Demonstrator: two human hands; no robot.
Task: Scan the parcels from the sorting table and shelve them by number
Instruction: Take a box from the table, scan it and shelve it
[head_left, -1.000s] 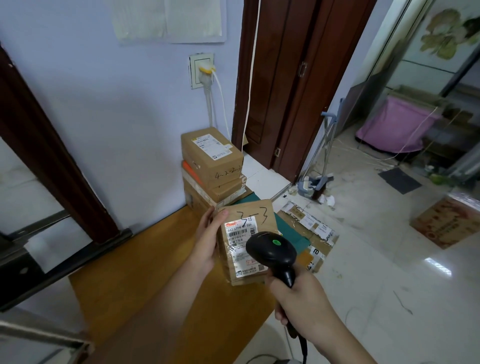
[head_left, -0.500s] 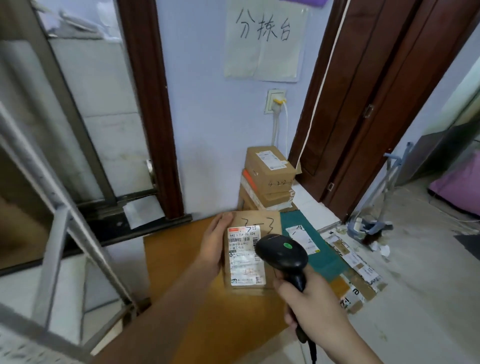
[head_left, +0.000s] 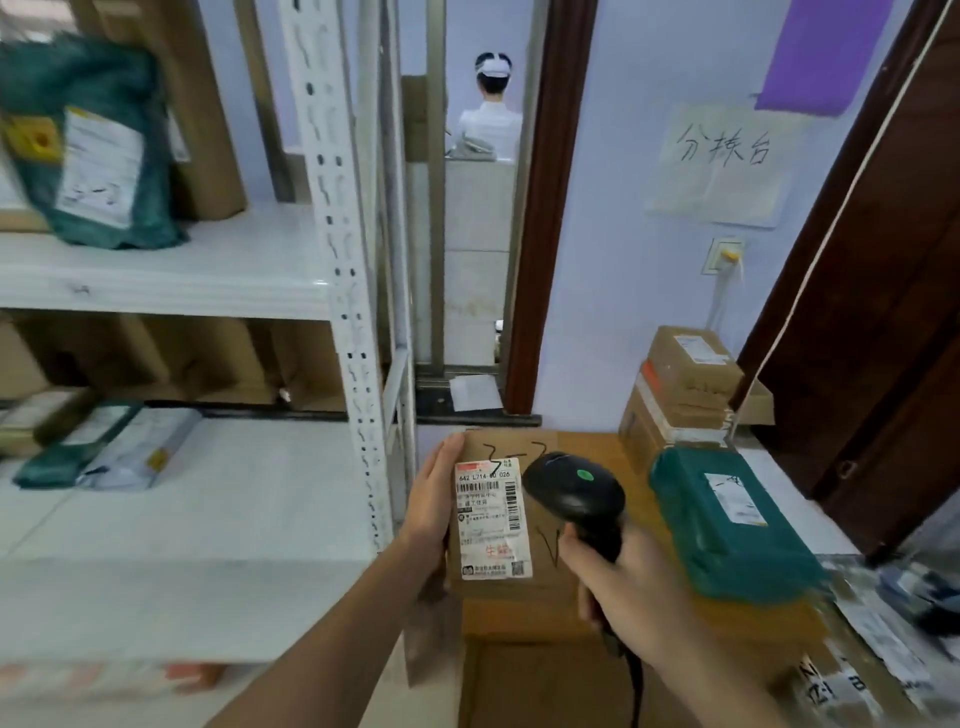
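- The left hand (head_left: 434, 501) holds a small cardboard parcel (head_left: 501, 519) by its left edge, fingers laid flat along the side and reaching under it; the thumb is not clearly visible.
- The parcel is a brown, rectangular carton with matte faces. A white printed label (head_left: 493, 519) with barcodes covers its left half, and black handwritten digits run across the top edge.
- The parcel is held above the wooden sorting table (head_left: 587, 452), just right of the shelf upright.
- The right hand (head_left: 628, 587) is curled round the grip of a black barcode scanner (head_left: 574, 491). The scanner has a smooth, rounded plastic head with a green dot on top; the head sits over the right half of the parcel. A black cord (head_left: 635, 686) hangs from the handle base.
- A teal plastic mailer (head_left: 727, 519), glossy and bulging, lies on the table to the right, bearing a white label.
- A stack of taped cardboard boxes (head_left: 685, 395) stands against the pale wall behind it.
- On the left stands a white metal shelf unit (head_left: 343, 270) with a perforated upright and flat boards. Soft teal and grey mailers lie on its boards, blurred.
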